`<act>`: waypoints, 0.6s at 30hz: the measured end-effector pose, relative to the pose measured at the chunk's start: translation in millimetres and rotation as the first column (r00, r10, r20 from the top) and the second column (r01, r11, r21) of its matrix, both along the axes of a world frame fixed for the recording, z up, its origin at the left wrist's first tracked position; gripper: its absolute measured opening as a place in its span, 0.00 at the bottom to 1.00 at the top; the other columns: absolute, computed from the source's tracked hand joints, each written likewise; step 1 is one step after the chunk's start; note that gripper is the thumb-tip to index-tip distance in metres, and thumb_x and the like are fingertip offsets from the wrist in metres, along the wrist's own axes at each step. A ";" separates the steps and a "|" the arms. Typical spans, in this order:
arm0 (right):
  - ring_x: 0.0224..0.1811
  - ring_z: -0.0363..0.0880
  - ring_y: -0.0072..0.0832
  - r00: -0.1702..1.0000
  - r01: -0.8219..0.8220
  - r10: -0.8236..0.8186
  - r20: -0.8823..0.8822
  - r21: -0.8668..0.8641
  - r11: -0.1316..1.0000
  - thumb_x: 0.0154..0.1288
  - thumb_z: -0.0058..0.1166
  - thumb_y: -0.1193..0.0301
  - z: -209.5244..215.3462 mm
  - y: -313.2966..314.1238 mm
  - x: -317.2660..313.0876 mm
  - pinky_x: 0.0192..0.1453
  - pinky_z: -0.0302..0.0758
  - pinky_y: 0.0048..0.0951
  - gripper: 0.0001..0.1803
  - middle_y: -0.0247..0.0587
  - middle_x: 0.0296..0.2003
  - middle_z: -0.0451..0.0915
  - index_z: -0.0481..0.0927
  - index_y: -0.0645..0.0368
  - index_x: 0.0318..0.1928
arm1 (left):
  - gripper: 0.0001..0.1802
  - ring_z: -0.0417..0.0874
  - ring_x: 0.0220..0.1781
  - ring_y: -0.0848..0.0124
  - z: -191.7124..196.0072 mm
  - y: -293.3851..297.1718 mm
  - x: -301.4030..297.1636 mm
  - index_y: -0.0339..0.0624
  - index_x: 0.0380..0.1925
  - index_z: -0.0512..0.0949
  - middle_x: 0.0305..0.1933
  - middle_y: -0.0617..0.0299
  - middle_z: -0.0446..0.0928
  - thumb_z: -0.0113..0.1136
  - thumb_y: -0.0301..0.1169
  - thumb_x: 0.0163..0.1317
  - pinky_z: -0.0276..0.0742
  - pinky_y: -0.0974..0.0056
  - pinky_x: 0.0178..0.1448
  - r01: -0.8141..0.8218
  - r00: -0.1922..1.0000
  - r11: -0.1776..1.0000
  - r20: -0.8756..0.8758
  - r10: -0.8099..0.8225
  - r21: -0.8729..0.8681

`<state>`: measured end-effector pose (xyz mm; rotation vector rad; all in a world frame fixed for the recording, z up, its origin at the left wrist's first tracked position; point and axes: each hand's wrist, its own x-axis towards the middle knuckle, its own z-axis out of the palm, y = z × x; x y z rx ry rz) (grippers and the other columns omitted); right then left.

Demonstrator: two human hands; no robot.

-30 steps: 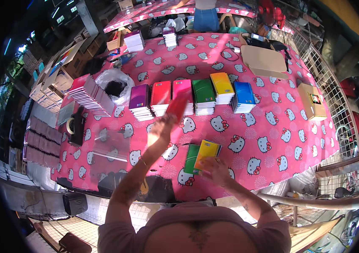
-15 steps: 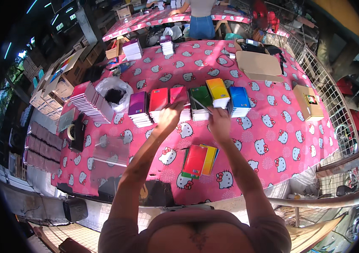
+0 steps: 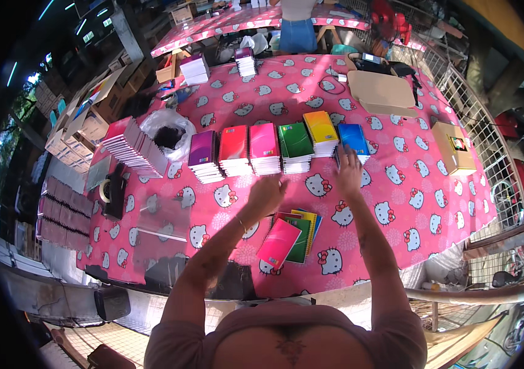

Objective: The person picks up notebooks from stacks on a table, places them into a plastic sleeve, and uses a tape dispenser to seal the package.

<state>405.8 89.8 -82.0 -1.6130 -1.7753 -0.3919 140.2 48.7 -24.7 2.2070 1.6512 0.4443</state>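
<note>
My right hand (image 3: 349, 174) reaches over the near left part of the blue notebook stack (image 3: 353, 136), fingers stretched out on its top and front edge. My left hand (image 3: 266, 195) hovers in front of the pink notebook stack (image 3: 263, 140), loosely bent, with the thumb apart and nothing visible in it. Between my forearms lies a fanned group of spiral notebooks: a pink notebook (image 3: 279, 243) on top, a green notebook (image 3: 299, 242) under it, and red, yellow and blue edges behind. The row also has purple (image 3: 202, 147), red (image 3: 233, 142), green (image 3: 295, 140) and yellow (image 3: 319, 127) notebook stacks.
At left are a tall leaning notebook stack (image 3: 133, 147), a plastic bag (image 3: 182, 130), a tape dispenser (image 3: 112, 194) and clear plastic sheets (image 3: 162, 218). A cardboard sheet (image 3: 380, 92) lies far right, a cardboard box (image 3: 452, 150) at the right edge. A person (image 3: 297, 27) stands beyond the table.
My right hand has gone from the green stack to the blue one. My left hand has come back from the pink stack. Pink and green notebooks now lie on top of the fanned group.
</note>
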 end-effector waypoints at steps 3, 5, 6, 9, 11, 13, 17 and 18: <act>0.56 0.77 0.45 0.979 0.187 -0.168 0.112 -0.201 0.962 0.61 0.57 0.75 9.8 18.7 24.1 0.59 0.72 0.50 0.26 0.42 0.53 0.78 0.76 0.53 0.61 | 0.21 0.80 0.59 0.44 3.6 68.2 -46.3 0.33 0.60 0.70 0.68 0.41 0.70 0.47 0.30 0.69 0.75 0.42 0.65 -0.170 0.945 0.975 -0.257 0.202 0.141; 0.49 0.80 0.45 0.989 0.126 -0.135 -0.054 -0.154 0.980 0.63 0.55 0.75 24.1 7.6 14.8 0.52 0.75 0.49 0.21 0.41 0.48 0.80 0.78 0.55 0.58 | 0.26 0.72 0.70 0.47 -29.7 69.9 -112.3 0.29 0.64 0.69 0.68 0.41 0.71 0.46 0.25 0.65 0.68 0.45 0.72 -0.157 0.874 0.879 -0.352 0.336 0.449; 0.46 0.82 0.45 0.984 0.091 -0.110 -0.143 -0.129 0.987 0.64 0.55 0.75 33.4 -1.9 6.5 0.49 0.76 0.49 0.19 0.41 0.46 0.80 0.79 0.56 0.56 | 0.22 0.75 0.67 0.48 -37.9 64.5 -145.5 0.29 0.59 0.73 0.62 0.42 0.76 0.46 0.24 0.66 0.71 0.45 0.69 -0.096 0.919 0.868 -0.292 0.266 0.488; 0.39 0.82 0.35 0.613 -0.111 0.079 -0.786 0.013 0.994 0.61 0.53 0.84 18.4 -59.4 21.4 0.39 0.78 0.35 0.16 0.42 0.42 0.81 0.80 0.58 0.49 | 0.19 0.83 0.51 0.51 -9.9 43.4 -123.1 0.30 0.56 0.76 0.52 0.45 0.81 0.51 0.23 0.66 0.77 0.50 0.60 -0.047 0.980 0.855 -0.142 0.140 0.516; 0.44 0.81 0.31 0.325 -0.356 0.116 -0.939 -0.008 0.934 0.57 0.54 0.87 -16.7 -102.7 -4.8 0.44 0.78 0.31 0.14 0.41 0.43 0.81 0.78 0.59 0.43 | 0.20 0.82 0.39 0.53 28.4 9.3 -96.6 0.35 0.60 0.75 0.45 0.46 0.82 0.56 0.23 0.67 0.79 0.52 0.48 -0.105 0.991 0.699 0.014 0.134 0.707; 0.49 0.83 0.35 0.496 -0.617 0.403 -0.769 0.014 0.787 0.57 0.53 0.88 -26.0 -134.9 -47.5 0.48 0.79 0.32 0.13 0.41 0.44 0.82 0.76 0.59 0.39 | 0.26 0.83 0.29 0.51 43.3 -42.7 -79.7 0.37 0.66 0.71 0.31 0.47 0.81 0.57 0.26 0.68 0.80 0.53 0.35 -0.213 0.976 0.823 0.157 0.151 0.527; 0.53 0.83 0.45 0.532 -0.783 0.578 -0.619 -0.100 0.614 0.56 0.51 0.88 -51.8 -136.6 -45.4 0.51 0.80 0.39 0.15 0.43 0.45 0.83 0.78 0.57 0.41 | 0.20 0.85 0.27 0.45 90.7 -81.7 -65.8 0.36 0.57 0.75 0.22 0.44 0.79 0.55 0.34 0.69 0.80 0.50 0.34 -0.002 0.958 0.985 0.282 -0.048 0.175; 0.54 0.83 0.46 0.509 -0.813 0.596 -0.622 -0.118 0.570 0.56 0.51 0.88 -49.6 -129.4 -43.0 0.51 0.81 0.40 0.15 0.43 0.45 0.83 0.78 0.56 0.41 | 0.19 0.85 0.28 0.45 72.2 -76.5 -68.6 0.37 0.54 0.76 0.23 0.43 0.79 0.54 0.37 0.70 0.80 0.50 0.36 0.140 0.975 0.984 0.155 -0.156 0.110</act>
